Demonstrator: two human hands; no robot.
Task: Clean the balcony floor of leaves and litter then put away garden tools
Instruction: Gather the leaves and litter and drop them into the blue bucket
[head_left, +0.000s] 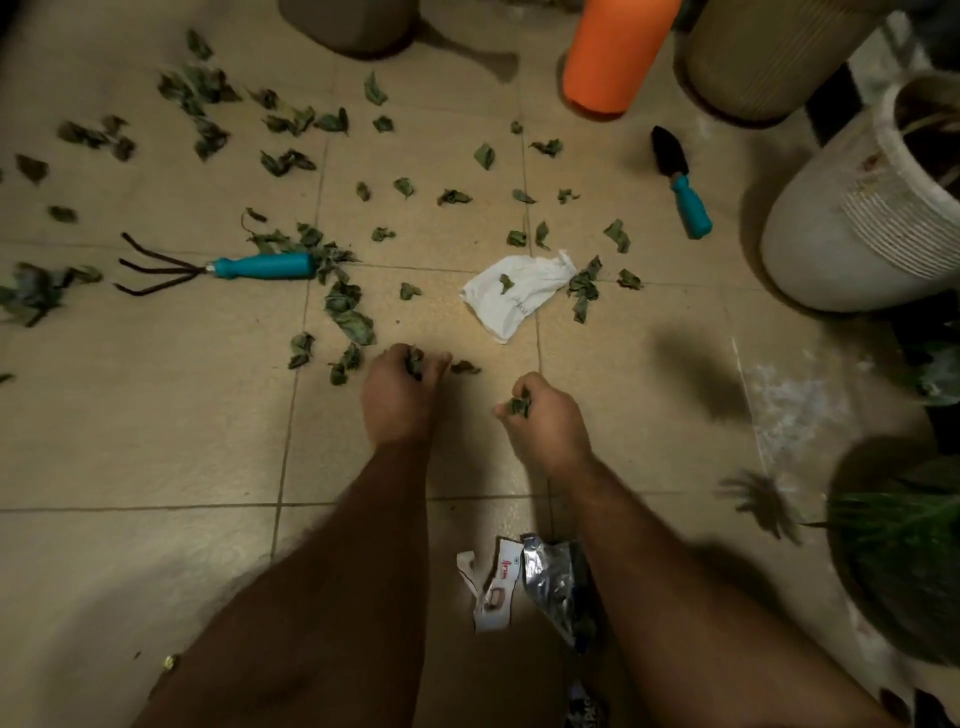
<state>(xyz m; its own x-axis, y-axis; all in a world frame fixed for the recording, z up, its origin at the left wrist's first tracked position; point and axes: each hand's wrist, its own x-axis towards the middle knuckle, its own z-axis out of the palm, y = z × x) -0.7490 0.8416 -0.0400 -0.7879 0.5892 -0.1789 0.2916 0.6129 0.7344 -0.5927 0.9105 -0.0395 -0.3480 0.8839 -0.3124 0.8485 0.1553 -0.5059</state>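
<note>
While hands grip leaves | rake (218, 267) tines point left | trowel (681, 182) blade up-left

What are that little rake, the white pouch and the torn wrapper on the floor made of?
The rake looks like dark metal prongs in a smooth teal grip, likely plastic. The white pouch seems soft cloth or paper: matte, creased, bunched at one end. The torn wrapper looks like foil-lined plastic, with a shiny crinkled silver inside.
</note>
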